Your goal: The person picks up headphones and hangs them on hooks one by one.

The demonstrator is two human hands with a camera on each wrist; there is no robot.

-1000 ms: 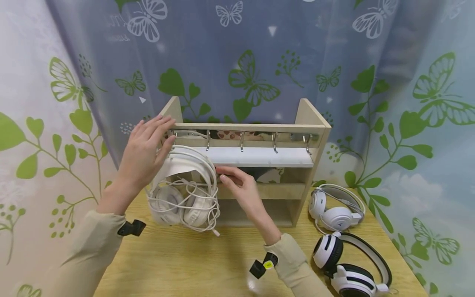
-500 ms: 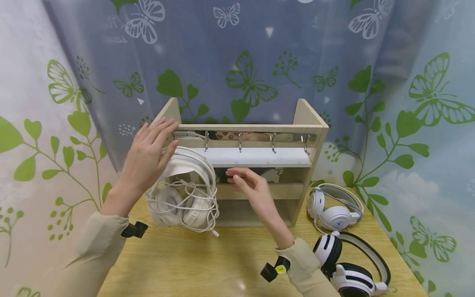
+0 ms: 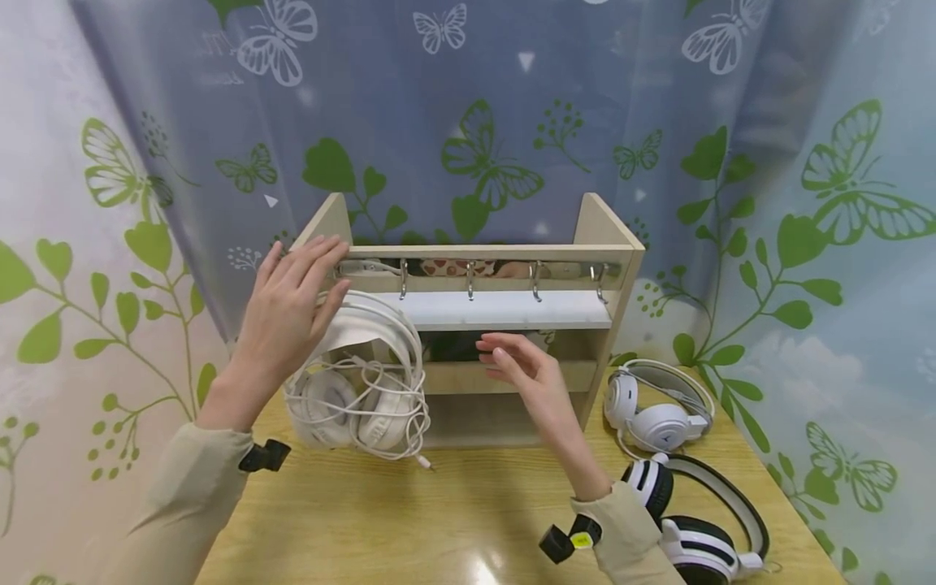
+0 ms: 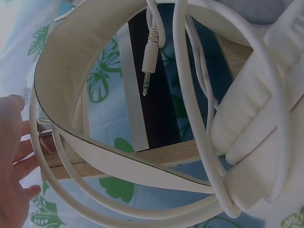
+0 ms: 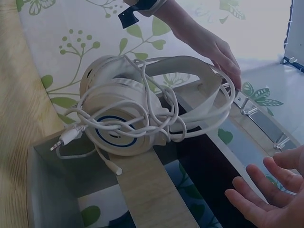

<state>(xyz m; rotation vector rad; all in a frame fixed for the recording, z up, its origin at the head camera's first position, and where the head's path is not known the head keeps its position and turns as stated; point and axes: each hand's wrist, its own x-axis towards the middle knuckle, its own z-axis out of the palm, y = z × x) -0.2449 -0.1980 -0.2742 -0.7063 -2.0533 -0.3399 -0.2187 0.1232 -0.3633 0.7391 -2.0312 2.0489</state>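
Note:
White headphones (image 3: 387, 418) hang by their headband at the left end of the wooden rack (image 3: 512, 378), their cable wound loosely around the ear cups. My left hand (image 3: 288, 305) rests with straight fingers at the rack's upper left corner, just above the headband. In the left wrist view, a metal hook (image 4: 45, 124) shows inside the headband (image 4: 71, 85), beside the fingertips. My right hand (image 3: 537, 386) is in front of the middle shelf, apart from the headphones, fingers relaxed and holding nothing. A cable plug (image 5: 71, 135) dangles below the ear cups in the right wrist view.
Several metal hooks (image 3: 536, 280) line the rack's upper rail. On the wooden table (image 3: 380, 520), white headphones (image 3: 661, 422) lie right of the rack, with black-and-white headphones (image 3: 702, 536) nearer the front. A patterned curtain (image 3: 409, 97) hangs behind.
My right hand has left the headphones' right side and moved rightward, its fingers loosening. The left hand stays at the rack's corner. The headphones hang in nearly the same place.

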